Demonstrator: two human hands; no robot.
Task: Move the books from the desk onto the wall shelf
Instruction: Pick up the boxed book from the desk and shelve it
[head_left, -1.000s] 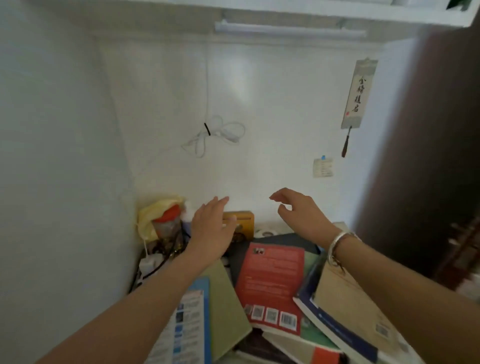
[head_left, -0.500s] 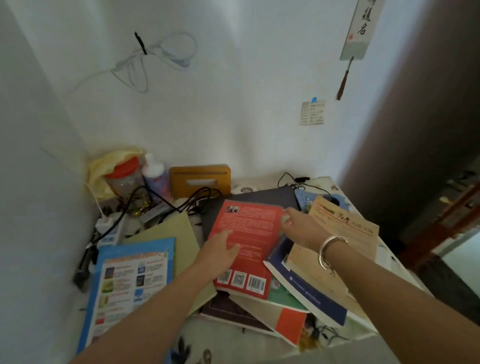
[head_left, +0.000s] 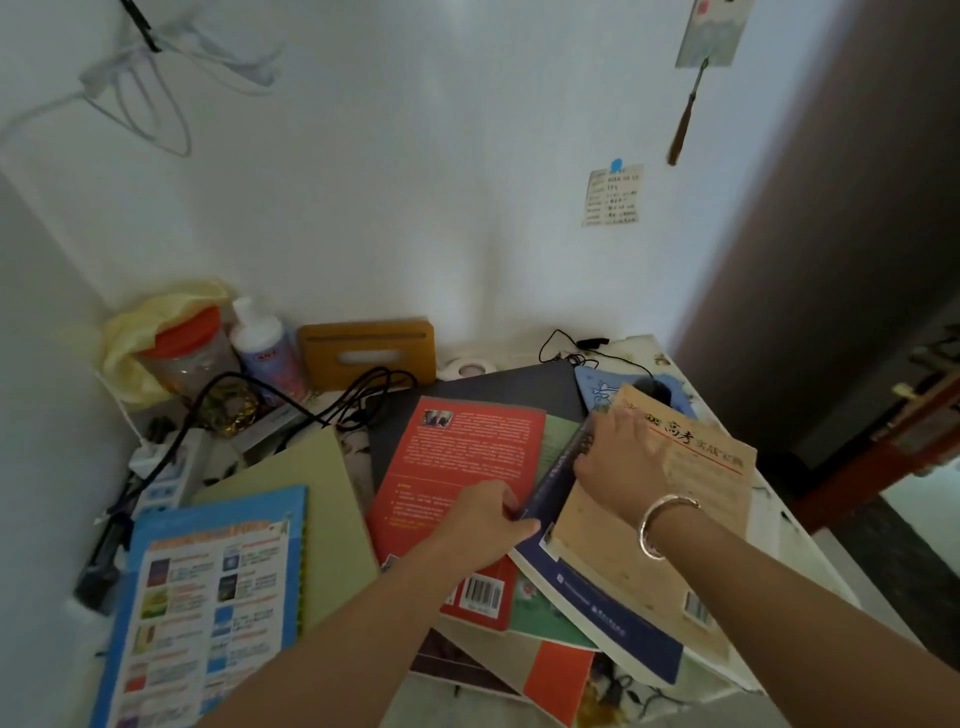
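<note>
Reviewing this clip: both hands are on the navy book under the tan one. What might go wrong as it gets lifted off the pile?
1. The tan paperback lies loose on the dark navy book; tilting may slide it off the desk's right edge.
2. The left hand and right hand hold only the book's left edge, so the grip may slip.
3. The navy book overlaps the red-covered book, which may get dragged along.

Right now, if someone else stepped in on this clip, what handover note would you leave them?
Left hand: grips the near edge of the dark blue book.
Right hand: grips the far edge of that book, under the tan book lying on it.
Red book, blue catalogue and green book lie on the desk.
Done: no book is lifted clear.
Left: carry every book up; the shelf is out of view.
</note>
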